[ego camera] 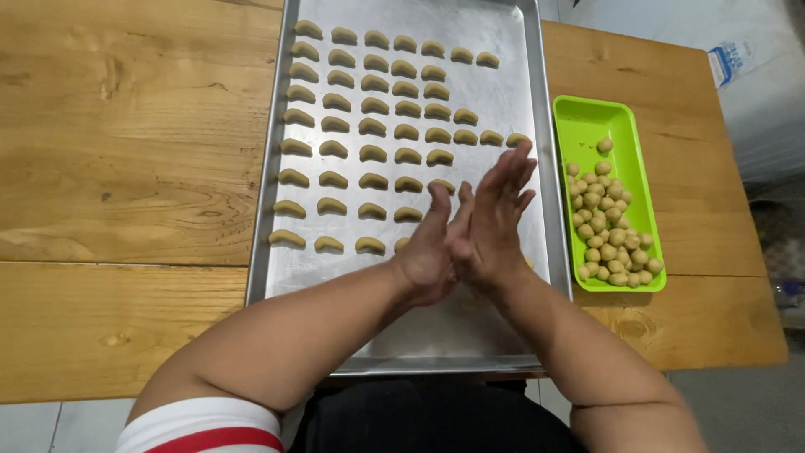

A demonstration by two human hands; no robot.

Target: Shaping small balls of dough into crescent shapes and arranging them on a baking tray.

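Observation:
My left hand (432, 247) and my right hand (495, 214) are pressed palm to palm above the near right part of a large metal baking tray (470, 323). Whatever lies between the palms is hidden. The fingers of the right hand stretch up and away from me. Rows of small crescent-shaped dough pieces (373, 130) fill the left and far parts of the tray. To the right of the tray, a bright green plastic tray (587, 126) holds several small round dough balls (608, 235).
Everything sits on a wooden plank table (126, 168). A pale tiled floor shows at the near edge, and a white object (755, 75) stands past the table's far right corner. The tray's near strip holds no dough.

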